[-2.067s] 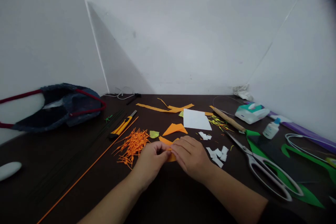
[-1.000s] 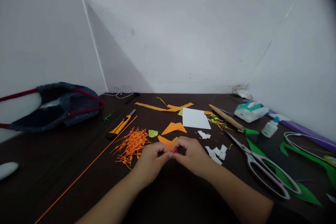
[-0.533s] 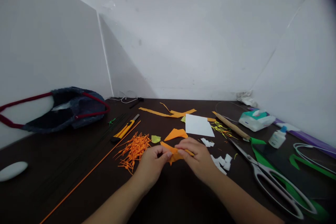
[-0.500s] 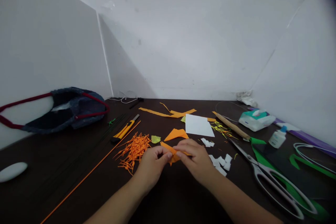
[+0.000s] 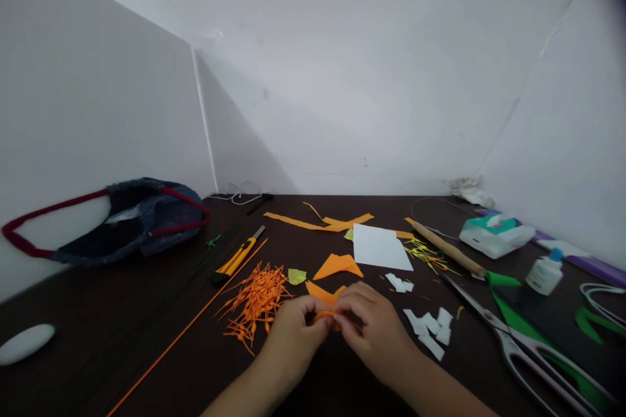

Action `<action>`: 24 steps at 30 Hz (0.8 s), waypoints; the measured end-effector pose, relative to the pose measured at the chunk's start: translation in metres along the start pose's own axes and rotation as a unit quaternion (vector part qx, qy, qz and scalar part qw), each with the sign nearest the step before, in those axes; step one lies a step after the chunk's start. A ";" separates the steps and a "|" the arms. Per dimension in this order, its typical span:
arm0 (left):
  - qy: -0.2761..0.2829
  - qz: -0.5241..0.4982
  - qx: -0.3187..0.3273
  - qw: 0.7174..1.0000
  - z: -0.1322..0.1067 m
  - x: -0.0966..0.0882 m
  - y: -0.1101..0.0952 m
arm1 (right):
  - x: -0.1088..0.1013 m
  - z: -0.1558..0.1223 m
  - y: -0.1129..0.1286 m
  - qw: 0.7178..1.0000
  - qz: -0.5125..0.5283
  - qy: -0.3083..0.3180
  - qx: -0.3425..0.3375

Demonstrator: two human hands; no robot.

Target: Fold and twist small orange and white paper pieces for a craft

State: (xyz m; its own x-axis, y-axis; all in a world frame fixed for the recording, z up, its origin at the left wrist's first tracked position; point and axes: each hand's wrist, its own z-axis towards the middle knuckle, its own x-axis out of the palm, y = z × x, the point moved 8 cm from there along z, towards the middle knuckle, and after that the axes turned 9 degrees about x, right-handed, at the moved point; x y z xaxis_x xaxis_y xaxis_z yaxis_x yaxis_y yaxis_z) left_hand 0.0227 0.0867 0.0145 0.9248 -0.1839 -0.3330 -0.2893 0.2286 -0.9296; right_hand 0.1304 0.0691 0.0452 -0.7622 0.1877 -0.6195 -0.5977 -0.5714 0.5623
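My left hand (image 5: 297, 337) and my right hand (image 5: 375, 328) meet over the dark table (image 5: 147, 365), fingertips pinched together on a small orange paper piece (image 5: 325, 316). Most of that piece is hidden by the fingers. Just beyond the hands lies an orange paper scrap (image 5: 320, 292), and further back an orange triangle (image 5: 337, 265). A heap of thin orange paper slivers (image 5: 256, 300) sits left of my left hand. Small white paper bits (image 5: 430, 327) lie right of my right hand.
Large scissors (image 5: 528, 346) lie at the right on green paper (image 5: 508, 313). A yellow utility knife (image 5: 237, 259), a white sheet (image 5: 380, 247), a wooden stick (image 5: 446, 247), a glue bottle (image 5: 544, 271), a tissue pack (image 5: 495, 234) and a dark bag (image 5: 132, 218) sit around. Walls close in behind.
The hands have drawn closer together and the orange piece is now pinched smaller between the fingertips. The view has tilted up slightly, so everything sits lower in frame.
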 end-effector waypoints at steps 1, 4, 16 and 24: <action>0.003 -0.006 -0.003 1.000 0.000 0.001 0.000 | 0.000 0.001 -0.002 1.000 0.007 0.001 0.011; 0.024 -0.060 -0.002 0.998 0.000 0.005 0.001 | -0.001 0.001 -0.003 1.000 0.014 -0.004 0.018; 0.003 -0.131 -0.018 0.991 -0.002 0.003 0.006 | -0.004 0.007 -0.014 0.989 0.124 0.027 0.082; -0.018 -0.090 -0.006 0.996 0.001 -0.002 0.005 | -0.019 0.005 -0.038 0.968 0.198 -0.027 0.151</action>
State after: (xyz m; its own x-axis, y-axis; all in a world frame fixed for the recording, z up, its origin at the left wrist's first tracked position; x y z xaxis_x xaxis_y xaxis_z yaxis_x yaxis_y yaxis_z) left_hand 0.0193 0.0889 0.0112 0.9700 -0.1870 -0.1554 -0.1208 0.1842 -0.9754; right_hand 0.1661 0.0912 0.0388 -0.9535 0.0468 -0.2976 -0.2948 -0.3486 0.8897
